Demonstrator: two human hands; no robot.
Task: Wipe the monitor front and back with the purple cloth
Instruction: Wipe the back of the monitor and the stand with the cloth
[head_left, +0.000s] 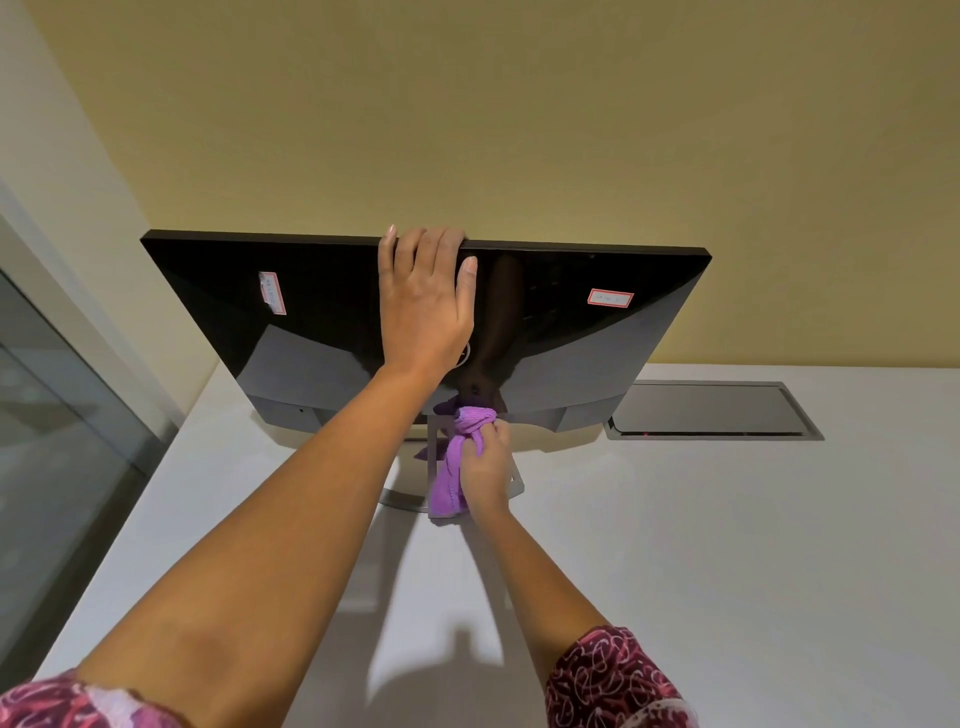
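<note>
Now your left hand (423, 296) lies flat over the top edge of the monitor (322, 322) at mid-frame, steadying it, while your right hand (485, 462) grips the bunched purple cloth (457, 457) at the stand (415, 493). Keep that brace firm and sweep upward across the glossy back in overlapping strokes.

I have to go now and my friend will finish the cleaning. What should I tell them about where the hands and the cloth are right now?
Left hand: laid flat on the monitor, fingers hooked over its top edge, steadying it.
Right hand: gripping the bunched purple cloth, pressed low at the middle of the panel, just above the stand.
The monitor stands on the white desk; the side with two red-edged stickers faces the camera.
Done: cannot tell how much has been wiped.
Left: finish this side, then do the other one, keeping a hand on top.
</note>
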